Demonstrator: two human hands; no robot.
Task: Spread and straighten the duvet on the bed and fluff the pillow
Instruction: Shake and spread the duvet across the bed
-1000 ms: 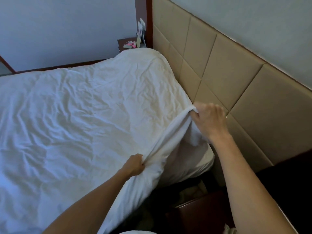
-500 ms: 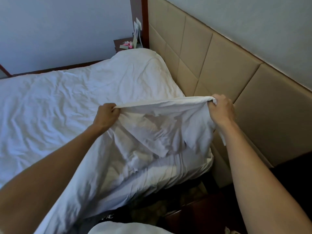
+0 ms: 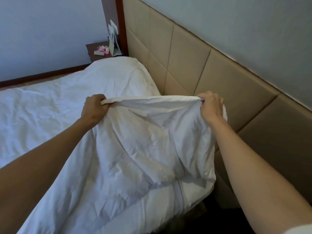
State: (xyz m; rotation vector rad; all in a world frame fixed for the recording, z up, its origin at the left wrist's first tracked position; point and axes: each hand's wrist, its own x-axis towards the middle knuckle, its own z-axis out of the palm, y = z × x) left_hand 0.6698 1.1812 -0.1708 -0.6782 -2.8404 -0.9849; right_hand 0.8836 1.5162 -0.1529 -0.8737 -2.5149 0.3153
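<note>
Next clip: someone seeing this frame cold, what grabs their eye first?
Two bare arms reach in from the bottom, and the left hand and right hand each grip the top edge of the white duvet, holding it lifted and stretched between them at centre frame. Behind it on the right runs a tan padded headboard. At the far corner a dark nightstand carries small pink items and a card.

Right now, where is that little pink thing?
In the head view, upper left: the pink thing lies on the dark nightstand, beside a standing card, beyond the bed's far corner.
</note>
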